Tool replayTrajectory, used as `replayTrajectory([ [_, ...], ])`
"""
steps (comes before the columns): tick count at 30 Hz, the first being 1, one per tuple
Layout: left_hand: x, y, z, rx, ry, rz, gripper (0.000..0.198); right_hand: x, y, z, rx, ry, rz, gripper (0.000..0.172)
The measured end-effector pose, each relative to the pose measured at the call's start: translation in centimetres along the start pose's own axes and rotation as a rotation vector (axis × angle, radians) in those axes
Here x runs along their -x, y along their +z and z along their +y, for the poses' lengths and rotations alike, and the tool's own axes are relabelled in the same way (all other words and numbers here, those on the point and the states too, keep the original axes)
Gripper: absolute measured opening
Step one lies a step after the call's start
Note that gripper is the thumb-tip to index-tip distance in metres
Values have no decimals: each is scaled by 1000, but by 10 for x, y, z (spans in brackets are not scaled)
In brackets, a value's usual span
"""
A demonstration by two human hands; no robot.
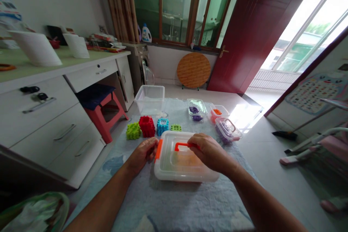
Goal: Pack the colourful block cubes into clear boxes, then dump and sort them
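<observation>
Under the right hand [208, 151], lidded box [170, 169]

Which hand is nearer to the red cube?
Left. The left hand is just in front of the red cube; the right hand is farther off, on the orange handle.

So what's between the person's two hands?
In the head view, the translucent lid, with its orange latch by the left hand and its orange handle running under the right hand.
</observation>
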State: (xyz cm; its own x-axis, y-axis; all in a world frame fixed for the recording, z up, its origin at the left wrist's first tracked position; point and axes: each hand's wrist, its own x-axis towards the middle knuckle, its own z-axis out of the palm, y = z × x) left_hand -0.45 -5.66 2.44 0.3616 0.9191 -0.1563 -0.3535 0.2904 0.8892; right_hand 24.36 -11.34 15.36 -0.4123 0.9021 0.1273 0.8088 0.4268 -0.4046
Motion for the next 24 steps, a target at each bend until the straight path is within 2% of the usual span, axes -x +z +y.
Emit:
replayTrajectory([
  [4, -1, -2, 0, -13, -10, -15, 31, -4, -11, 6, -67, -17, 36, 18],
  [10, -1, -1, 4, -40, -26, 16, 38, -25, -47, 24, -40, 61, 140, 17],
  [13, -1, 1, 6, -61, -50, 30, 42, -49, -64, 34, -67, 157, 148, 16],
  [17, -1, -1, 6, -60, -65, 9, 39, -91, -79, 48, -274, 290, 172, 9],
  [20, -2, -3, 5, -62, -77, 5, 38, -123, -82, 57, -469, 362, 220, 4],
  [24, -2, -5, 5, -60, -95, -6, 36, -165, -77, 66, -642, 506, 304, 11],
])
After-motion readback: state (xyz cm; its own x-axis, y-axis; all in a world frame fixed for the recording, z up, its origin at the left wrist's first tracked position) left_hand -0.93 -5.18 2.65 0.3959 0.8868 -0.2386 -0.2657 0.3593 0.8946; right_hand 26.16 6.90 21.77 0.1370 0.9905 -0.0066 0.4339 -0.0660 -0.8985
